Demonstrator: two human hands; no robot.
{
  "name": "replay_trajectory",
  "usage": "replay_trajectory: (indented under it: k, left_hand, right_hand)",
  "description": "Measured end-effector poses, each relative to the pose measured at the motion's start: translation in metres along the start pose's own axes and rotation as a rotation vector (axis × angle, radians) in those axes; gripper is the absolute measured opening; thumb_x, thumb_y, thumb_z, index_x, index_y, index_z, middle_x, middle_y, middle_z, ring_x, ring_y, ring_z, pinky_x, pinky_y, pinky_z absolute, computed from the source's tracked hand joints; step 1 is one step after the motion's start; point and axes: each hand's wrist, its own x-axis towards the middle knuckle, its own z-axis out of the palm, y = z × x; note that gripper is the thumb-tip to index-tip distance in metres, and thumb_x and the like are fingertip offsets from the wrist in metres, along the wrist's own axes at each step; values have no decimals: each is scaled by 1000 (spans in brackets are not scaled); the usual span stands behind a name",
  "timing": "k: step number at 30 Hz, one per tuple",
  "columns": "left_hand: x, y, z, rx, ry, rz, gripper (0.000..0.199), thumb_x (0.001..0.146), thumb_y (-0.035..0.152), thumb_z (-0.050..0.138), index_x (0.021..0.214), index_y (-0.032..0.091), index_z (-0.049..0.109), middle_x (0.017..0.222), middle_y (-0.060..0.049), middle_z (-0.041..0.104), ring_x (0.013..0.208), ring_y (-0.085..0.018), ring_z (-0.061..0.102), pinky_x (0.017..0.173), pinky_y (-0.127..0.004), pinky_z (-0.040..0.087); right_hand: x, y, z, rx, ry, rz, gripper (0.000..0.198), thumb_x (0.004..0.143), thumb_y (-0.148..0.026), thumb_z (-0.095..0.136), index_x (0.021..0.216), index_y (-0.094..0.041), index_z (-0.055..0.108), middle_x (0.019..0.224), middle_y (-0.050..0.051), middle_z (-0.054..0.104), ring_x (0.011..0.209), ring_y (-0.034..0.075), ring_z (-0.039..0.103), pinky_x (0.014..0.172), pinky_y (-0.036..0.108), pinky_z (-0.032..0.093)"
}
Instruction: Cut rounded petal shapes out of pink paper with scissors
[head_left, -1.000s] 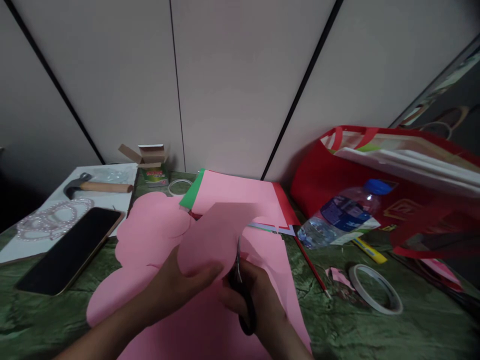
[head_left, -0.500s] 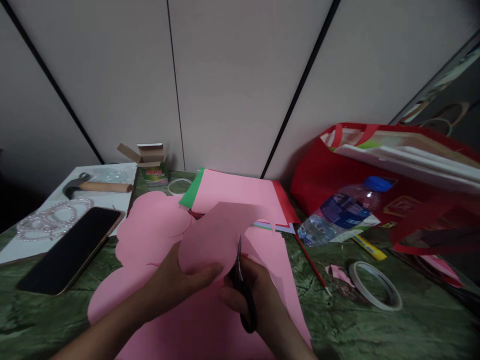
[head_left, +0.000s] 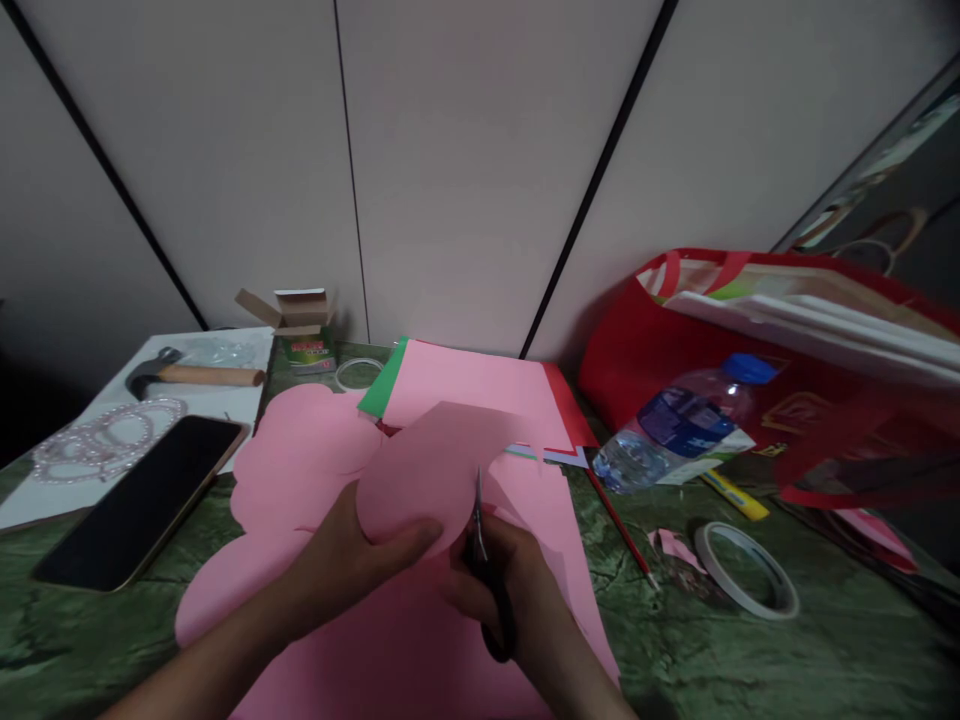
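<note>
A piece of pink paper with a rounded, partly cut edge is pinched in my left hand, the thumb lying on top. My right hand is closed round the black handles of a pair of scissors. The blades point away from me and meet the right edge of the paper. Beneath both hands lie large pink sheets. Several rounded pink paper shapes spread out to the left of them.
On the left are a phone, a hammer, a string of beads and an opened box. Coloured paper lies behind. To the right are a water bottle, red bag, pencil and tape roll.
Very little differs. The scissors' handles appear slightly closer together at the same paper edge, and the view has shifted a touch.
</note>
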Motion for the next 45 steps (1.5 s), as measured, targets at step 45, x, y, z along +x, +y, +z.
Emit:
replay_trajectory:
  k: [45]
  left_hand:
    - [-4,-4,5,82,11,-50,32,69,27,60,41,21,46,56,0,62,58,-15,59,52,-24,49]
  right_hand:
    - [0,5,7,33,-11,100,13,54,-20,61,59,-18,49,45,-6,46,39,9,43,37,20,32]
